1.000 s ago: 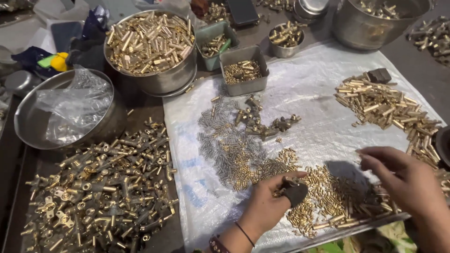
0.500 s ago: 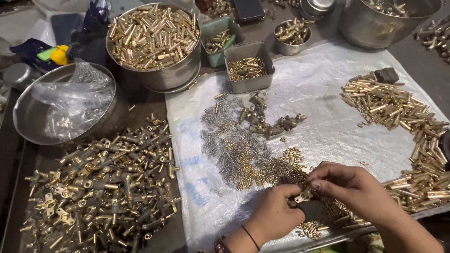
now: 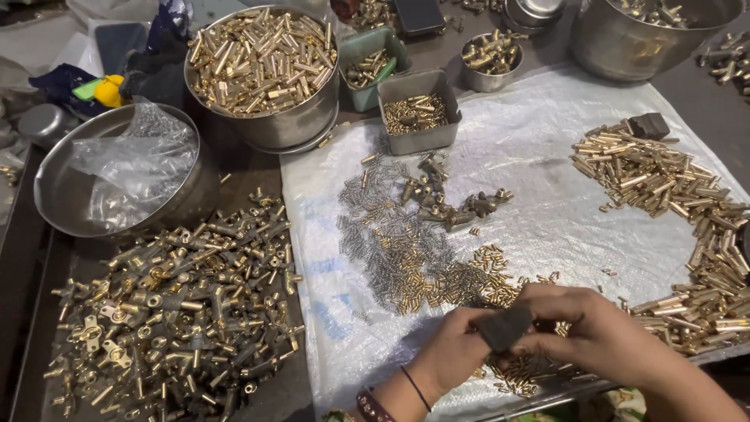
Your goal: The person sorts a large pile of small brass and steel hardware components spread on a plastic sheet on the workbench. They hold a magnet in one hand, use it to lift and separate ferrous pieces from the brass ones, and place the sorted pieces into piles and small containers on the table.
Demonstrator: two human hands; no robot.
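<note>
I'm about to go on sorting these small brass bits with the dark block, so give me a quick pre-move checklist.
1. Dark block held by both hands: ok, left hand and right hand meet on it.
2. Small brass pieces within reach: ok, directly under the hands.
3. White sheet has bare space: ok.
4. Rectangular grey tray has room: ok, partly filled.
5. Pieces stuck to the block's underside: cannot tell.

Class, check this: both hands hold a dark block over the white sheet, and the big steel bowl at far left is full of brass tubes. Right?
Not quite. The head view shows the steel bowl holding only a crumpled clear plastic bag. Both hands, left and right, do hold the dark block over the white sheet.
</note>
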